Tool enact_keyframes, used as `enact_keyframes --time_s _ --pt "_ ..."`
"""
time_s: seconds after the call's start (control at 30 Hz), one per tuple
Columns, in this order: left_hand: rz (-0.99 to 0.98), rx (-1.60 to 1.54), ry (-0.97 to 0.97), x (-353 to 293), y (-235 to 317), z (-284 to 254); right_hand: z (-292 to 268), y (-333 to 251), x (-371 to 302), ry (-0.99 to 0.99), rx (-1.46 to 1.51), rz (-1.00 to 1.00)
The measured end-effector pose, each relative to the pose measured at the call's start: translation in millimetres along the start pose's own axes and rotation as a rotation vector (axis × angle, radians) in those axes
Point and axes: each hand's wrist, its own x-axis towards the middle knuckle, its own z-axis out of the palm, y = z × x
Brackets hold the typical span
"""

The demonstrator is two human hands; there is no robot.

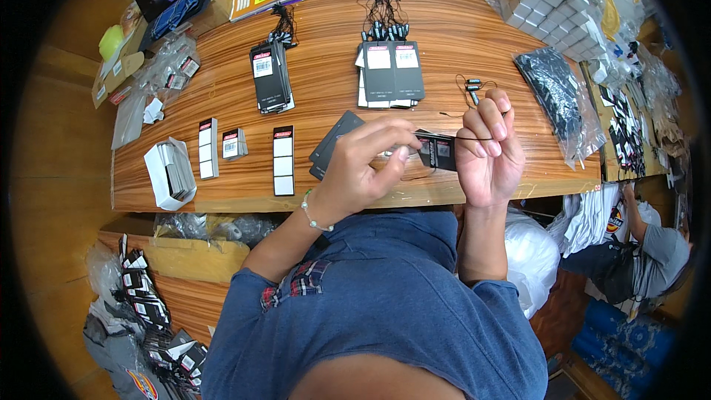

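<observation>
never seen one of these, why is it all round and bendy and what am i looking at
There is no robot here, just a person's two bare hands. The only picture comes from a wide fisheye camera on their head, looking down, so straight edges curve. The blue shirt is the wearer's own.

The right hand pinches a thin black cord. The left hand is at a small dark tag; its grip is unclear.

On the wooden table lie two piles of dark cards, a white box holding cards, and a clear bag of dark items.
</observation>
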Motion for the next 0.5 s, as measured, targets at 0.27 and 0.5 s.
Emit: enact_keyframes --time_s 0.27,0.5 --pt "-0.113 -0.011 0.073 3 2 9 3 7 -5 0.067 -0.155 -0.016" --pt "-0.026 0.202 0.109 10 6 -12 13 -1 -11 0.153 -1.041 -0.143"
